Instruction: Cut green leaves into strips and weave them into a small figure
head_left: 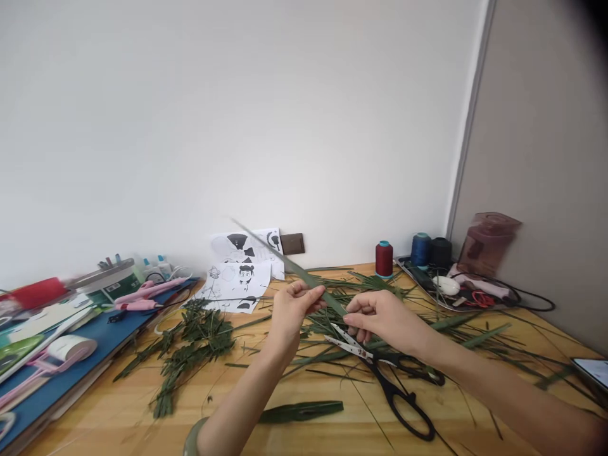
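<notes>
A long green leaf blade point(311, 278) stretches between my two hands, its thin tip pointing up and left. My left hand point(294, 310) pinches the blade near its middle. Further down, at the lower right end, my right hand point(375, 316) pinches it too. Just below the right hand lie black-handled scissors point(380, 367) with their blades apart. Many cut leaf strips point(327, 351) are strewn over the table under and behind the hands. One folded dark leaf piece point(304, 411) lies in front, to the right of the left forearm.
Leafy sprigs point(199, 335) lie on the wooden table point(123, 411) at left, near printed drawings point(237, 285). A pink glue gun point(147, 291) rests on a blue board point(90, 339). A red thread spool point(384, 259) stands at the back, beside a cluttered tray point(427, 294). A phone point(593, 373) is at right.
</notes>
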Motion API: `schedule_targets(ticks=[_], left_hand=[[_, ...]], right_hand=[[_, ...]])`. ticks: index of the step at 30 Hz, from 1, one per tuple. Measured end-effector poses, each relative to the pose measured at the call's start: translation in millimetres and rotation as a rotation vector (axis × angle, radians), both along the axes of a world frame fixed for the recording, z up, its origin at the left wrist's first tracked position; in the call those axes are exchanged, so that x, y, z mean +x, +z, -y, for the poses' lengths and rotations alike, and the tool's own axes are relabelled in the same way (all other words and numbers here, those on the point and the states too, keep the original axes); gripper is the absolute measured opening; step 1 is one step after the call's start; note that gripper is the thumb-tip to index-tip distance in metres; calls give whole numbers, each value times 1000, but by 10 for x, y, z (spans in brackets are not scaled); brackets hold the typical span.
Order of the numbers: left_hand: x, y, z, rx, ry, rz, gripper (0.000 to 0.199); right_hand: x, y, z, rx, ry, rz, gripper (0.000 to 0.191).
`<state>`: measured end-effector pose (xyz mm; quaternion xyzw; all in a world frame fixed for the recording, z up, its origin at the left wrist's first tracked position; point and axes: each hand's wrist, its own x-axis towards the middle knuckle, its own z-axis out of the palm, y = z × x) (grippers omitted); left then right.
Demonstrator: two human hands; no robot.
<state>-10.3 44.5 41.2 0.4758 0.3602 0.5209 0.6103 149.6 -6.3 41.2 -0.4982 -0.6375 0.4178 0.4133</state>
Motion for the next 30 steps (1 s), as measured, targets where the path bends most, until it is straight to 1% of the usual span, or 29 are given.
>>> schedule_targets(ticks=[4, 7, 9, 12, 17, 19, 21, 23, 27, 29, 30], left_hand=[[154, -125, 92, -98, -66, 49, 23], [230, -167, 142, -117, -87, 46, 22], [276, -185, 175, -116, -102, 18, 25], [348, -216, 231, -113, -150, -29, 27], [404, -245, 304, -120, -283, -68, 26], [389, -248, 312, -118, -359, -60, 25], [365, -257, 310, -135, -454, -38, 25], [347, -275, 307, -160, -503, -4, 26], [349, -317, 318, -167, -503, 65, 27], [366, -333, 325, -164, -458, 64, 27], [374, -339, 323, -161, -419, 53, 26]], right_hand=[[28, -187, 84, -74, -86, -168, 20], [64, -325, 167, -127, -130, -259, 24], [77, -380, 226, -136, -155, -291, 23], [74, -399, 291, -143, -142, -309, 22], [72, -402, 322, -182, -87, -293, 20], [88, -417, 326, -167, -71, -291, 22], [102, -428, 336, -163, -27, -301, 23], [107, -432, 354, -172, 17, -311, 23], [90, -443, 380, -150, 13, -303, 21], [82, -463, 373, -93, -18, -222, 23], [81, -477, 365, -54, -41, -157, 27]])
